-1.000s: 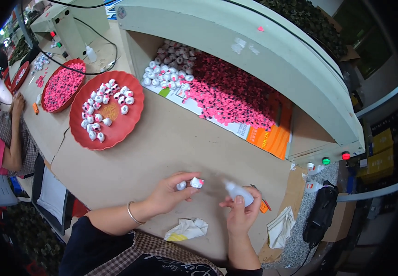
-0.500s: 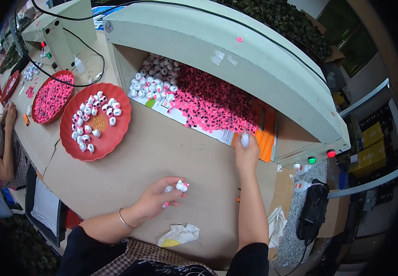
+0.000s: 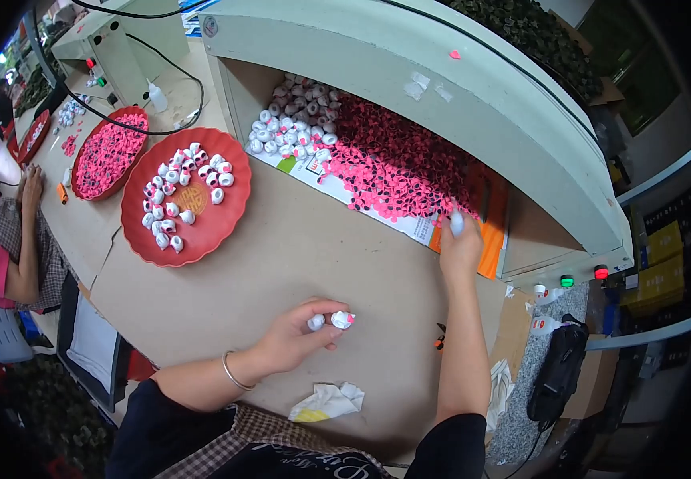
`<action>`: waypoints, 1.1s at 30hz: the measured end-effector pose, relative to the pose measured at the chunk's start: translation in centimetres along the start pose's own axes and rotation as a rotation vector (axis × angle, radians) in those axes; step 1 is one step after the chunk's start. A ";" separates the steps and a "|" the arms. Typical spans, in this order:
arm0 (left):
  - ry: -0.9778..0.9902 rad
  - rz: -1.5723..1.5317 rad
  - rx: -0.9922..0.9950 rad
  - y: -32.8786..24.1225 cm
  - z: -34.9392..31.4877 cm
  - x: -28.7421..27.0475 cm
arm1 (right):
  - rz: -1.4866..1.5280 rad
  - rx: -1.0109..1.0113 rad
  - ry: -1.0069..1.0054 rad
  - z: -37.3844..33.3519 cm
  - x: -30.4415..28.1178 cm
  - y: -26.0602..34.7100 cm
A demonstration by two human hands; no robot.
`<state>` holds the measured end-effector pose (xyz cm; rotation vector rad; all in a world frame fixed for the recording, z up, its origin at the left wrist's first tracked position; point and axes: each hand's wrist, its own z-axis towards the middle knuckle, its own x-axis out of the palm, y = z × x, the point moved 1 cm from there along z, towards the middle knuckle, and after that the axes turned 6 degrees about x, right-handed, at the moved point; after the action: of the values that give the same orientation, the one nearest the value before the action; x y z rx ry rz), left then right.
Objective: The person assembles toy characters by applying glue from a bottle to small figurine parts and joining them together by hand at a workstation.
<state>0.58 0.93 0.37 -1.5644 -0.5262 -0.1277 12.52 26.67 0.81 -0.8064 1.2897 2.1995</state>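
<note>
My left hand (image 3: 289, 339) is closed over the table, holding a small white figure head (image 3: 342, 319) with a pink patch between thumb and forefinger. A second white piece (image 3: 316, 322) sits in its curled fingers. My right hand (image 3: 461, 249) reaches to the near edge of a heap of pink pieces with dark spots (image 3: 393, 180). It grips a smooth white rounded object (image 3: 456, 223), whose kind I cannot make out; its fingertips touch the pink pieces. Left of that heap lie several white heads (image 3: 285, 136). More heads with pink parts rest on a red scalloped plate (image 3: 211, 229).
A pale curved hood (image 3: 345, 48) arches over the heaps. At the left stand a red bowl of pink pieces (image 3: 110, 160) and a white bottle (image 3: 157, 97). A crumpled cloth (image 3: 329, 401) lies near me. A co-worker's arm (image 3: 26, 267) rests at the far left.
The view has shifted, so the table's contents appear farther right. My left hand has turned the head it holds slightly. My right hand remains by the pink heap with the white object.
</note>
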 end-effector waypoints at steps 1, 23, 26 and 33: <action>0.024 0.027 0.063 0.0 0.0 0.0 | 0.185 0.183 0.070 -0.5 -0.7 0.6; 0.273 -0.076 -0.185 -0.4 -1.0 1.6 | 1.173 0.751 0.876 -15.0 -6.3 4.7; 0.288 -0.080 -0.185 0.0 -0.8 1.2 | 1.124 0.681 0.992 -14.8 -5.8 4.0; 0.289 -0.127 -0.219 0.0 -1.0 1.1 | 1.241 0.668 1.101 -14.6 -5.9 4.1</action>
<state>1.74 0.26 0.89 -1.6882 -0.3915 -0.5148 17.84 11.33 1.72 -1.0979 3.5480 1.5534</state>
